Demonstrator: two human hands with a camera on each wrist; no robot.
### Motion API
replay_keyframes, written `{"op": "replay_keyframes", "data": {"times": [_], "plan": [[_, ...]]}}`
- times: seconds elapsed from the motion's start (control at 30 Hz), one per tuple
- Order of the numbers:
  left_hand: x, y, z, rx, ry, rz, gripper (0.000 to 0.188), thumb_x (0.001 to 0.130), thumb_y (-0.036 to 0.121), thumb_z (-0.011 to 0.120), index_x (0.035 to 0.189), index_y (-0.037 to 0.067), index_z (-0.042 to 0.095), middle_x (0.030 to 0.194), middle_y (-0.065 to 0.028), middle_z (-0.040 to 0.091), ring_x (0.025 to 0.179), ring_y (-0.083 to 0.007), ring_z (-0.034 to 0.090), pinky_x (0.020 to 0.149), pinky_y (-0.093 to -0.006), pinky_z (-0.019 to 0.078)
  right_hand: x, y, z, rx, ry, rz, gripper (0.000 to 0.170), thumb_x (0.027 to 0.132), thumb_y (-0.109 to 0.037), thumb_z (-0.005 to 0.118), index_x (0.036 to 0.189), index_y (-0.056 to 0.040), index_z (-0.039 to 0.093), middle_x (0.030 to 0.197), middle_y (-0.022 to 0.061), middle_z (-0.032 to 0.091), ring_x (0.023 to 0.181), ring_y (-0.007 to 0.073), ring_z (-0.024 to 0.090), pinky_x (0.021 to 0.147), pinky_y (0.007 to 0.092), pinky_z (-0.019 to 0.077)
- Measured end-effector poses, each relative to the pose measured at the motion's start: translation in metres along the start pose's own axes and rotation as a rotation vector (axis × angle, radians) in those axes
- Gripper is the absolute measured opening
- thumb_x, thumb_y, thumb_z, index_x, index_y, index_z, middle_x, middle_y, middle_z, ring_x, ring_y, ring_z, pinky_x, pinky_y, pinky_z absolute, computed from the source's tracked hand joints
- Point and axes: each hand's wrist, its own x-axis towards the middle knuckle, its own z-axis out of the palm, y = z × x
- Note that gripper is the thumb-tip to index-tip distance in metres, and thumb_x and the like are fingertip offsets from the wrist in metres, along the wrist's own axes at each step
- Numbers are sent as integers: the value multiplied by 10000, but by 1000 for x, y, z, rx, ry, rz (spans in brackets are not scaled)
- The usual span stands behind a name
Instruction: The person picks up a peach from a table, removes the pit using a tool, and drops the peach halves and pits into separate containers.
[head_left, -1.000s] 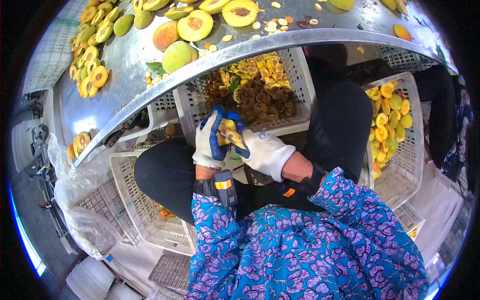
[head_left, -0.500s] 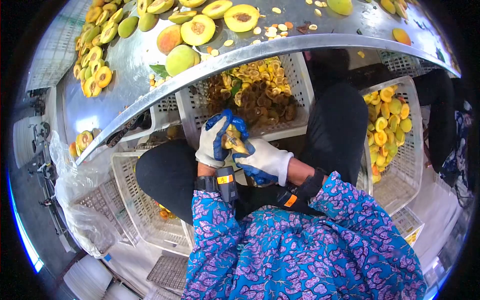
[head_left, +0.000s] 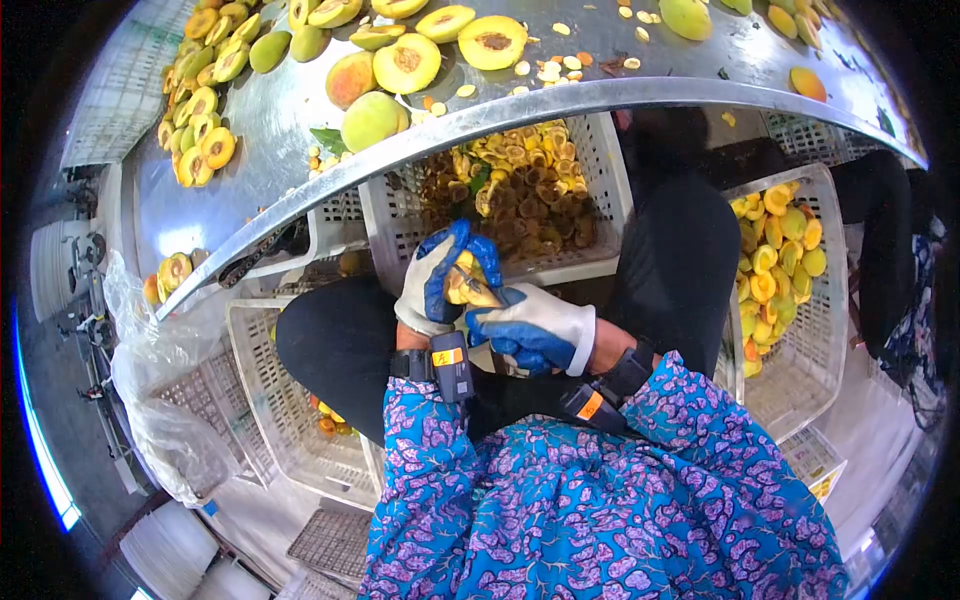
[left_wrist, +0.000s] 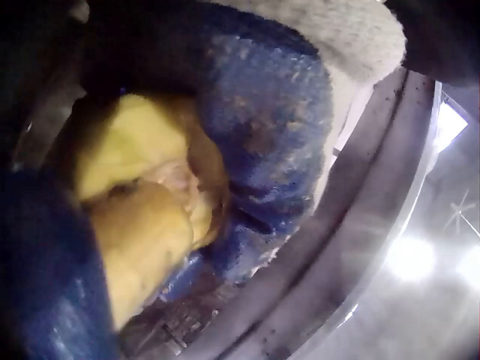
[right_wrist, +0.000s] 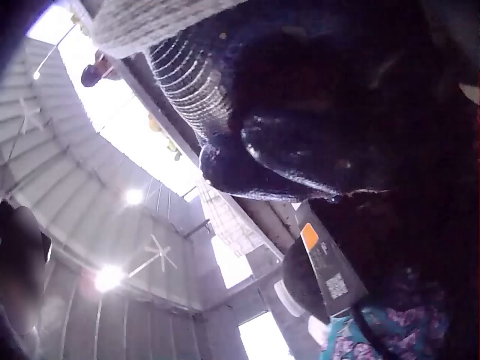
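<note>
Both hands wear white gloves with blue palms and meet over the lap. My left hand (head_left: 428,285) grips a cut yellow peach (head_left: 460,272), its fingers curled round the far side. In the left wrist view, the flesh of the peach (left_wrist: 131,139) lies against the blue glove, with a rough hollow at its middle. A tan, smooth, tapered piece (left_wrist: 142,240) runs from that hollow to the other glove. Curled beside the fruit, my right hand (head_left: 540,325) pinches this piece; what kind it is I cannot tell. Dark glove fingers (right_wrist: 300,150) fill the right wrist view.
A metal table (head_left: 260,120) bears peach halves, whole peaches (head_left: 375,122) and scattered kernels; its raised edge curves above my hands. Below stands a white crate (head_left: 565,270) of brown and yellow scraps. At right is a crate (head_left: 800,375) of peach halves, at left another crate (head_left: 265,390).
The right hand has turned over, its blue palm side now showing, and sits slightly lower. The left hand keeps hold of the peach. The view has shifted a little.
</note>
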Motion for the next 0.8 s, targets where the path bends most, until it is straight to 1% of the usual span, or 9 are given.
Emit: {"op": "replay_keyframes", "data": {"times": [0.1, 0.2, 0.27, 0.33, 0.43, 0.5, 0.6, 0.77, 0.8], "plan": [[-5, 2, 0, -23, -7, -37, 260, 928, 209, 443, 889, -21, 558, 746, -119, 605, 642, -207, 594, 611, -307, 494, 0, 2, -7, 318, -202, 70, 190, 853, -191, 591, 996, -74, 547, 637, -9, 529, 474, 72, 491, 401, 211, 386], [2, 1, -1, -45, 66, -100, 181, 901, 154, 499, 896, -16, 562, 779, -112, 612, 644, -199, 590, 631, -313, 499, 22, 19, -8, -99, 57, -80, 168, 845, -256, 595, 834, -91, 568, 568, -41, 474, 416, 58, 424, 361, 215, 331], [3, -8, -16, 593, -53, 311, 161, 891, 142, 518, 905, -11, 564, 781, -109, 610, 639, -200, 588, 627, -323, 502, 21, 17, -1, -240, 191, -92, 215, 840, -292, 598, 771, -90, 579, 520, -52, 438, 361, 64, 376, 324, 215, 284], [1, 0, -10, 1056, -210, 632, 239, 904, 224, 510, 934, -6, 569, 791, -109, 609, 650, -204, 587, 618, -332, 504, 26, 21, -12, -57, 45, -54, 216, 846, -289, 587, 786, -81, 582, 524, -49, 441, 365, 67, 385, 325, 215, 287], [6, 8, 1, -30, -7, -204, 335, 917, 317, 472, 944, -3, 570, 809, -109, 607, 670, -198, 583, 617, -325, 499, 8, 9, -11, 278, -129, 48, 120, 882, -182, 549, 940, -77, 555, 638, -45, 501, 489, 44, 460, 408, 197, 354], [4, 2, 14, -111, 114, -31, 391, 920, 375, 442, 935, 7, 575, 784, -101, 608, 651, -197, 582, 596, -311, 493, 5, 3, -9, 355, -193, 20, 114, 885, -186, 546, 940, -86, 552, 621, -50, 481, 472, 42, 447, 388, 196, 334], [-5, -2, 20, -29, 257, 156, 380, 915, 377, 450, 894, 25, 593, 743, -91, 608, 617, -198, 585, 568, -302, 492, 6, -2, 3, 225, -65, -29, 105, 881, -186, 556, 912, -86, 554, 615, -45, 478, 474, 43, 442, 390, 198, 335], [-10, 9, 14, 87, 81, 21, 334, 930, 280, 446, 908, -26, 580, 759, -110, 608, 636, -190, 583, 592, -301, 485, 12, -1, 7, -62, 9, -98, 154, 872, -262, 554, 830, -116, 531, 539, -53, 426, 386, 63, 393, 336, 221, 301], [-6, 7, 8, 62, 41, -11, 334, 929, 279, 448, 909, -27, 579, 757, -114, 608, 635, -194, 584, 587, -302, 486, -4, -7, 3, 358, -210, 80, 160, 892, -194, 534, 995, -72, 542, 660, -22, 482, 478, 67, 439, 404, 229, 352]]}}
